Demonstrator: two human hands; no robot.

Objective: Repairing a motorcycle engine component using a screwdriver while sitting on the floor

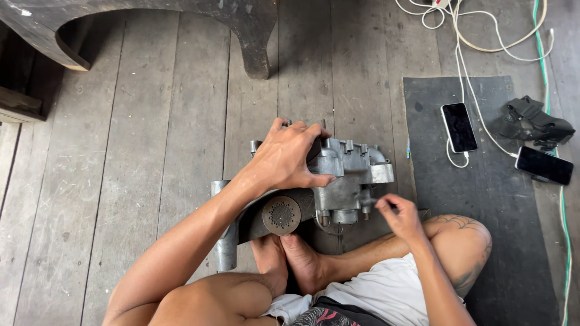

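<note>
A grey metal engine casing (347, 175) stands on the wooden plank floor in front of my crossed legs and feet. My left hand (287, 157) lies over the casing's top left, fingers curled around its upper edge, gripping it. My right hand (399, 214) is at the casing's lower right corner, fingertips pinched on a small part there; what it pinches is too small to tell. A round perforated disc (281, 215) faces up on the casing's lower left, above a metal tube (226, 241).
A black rubber mat (483, 241) lies to the right with two phones (458, 127) (544, 165), white charging cables (477, 42), a green cable (565, 241) and a black pouch (534, 121). A dark wooden furniture leg (257, 54) stands at the top.
</note>
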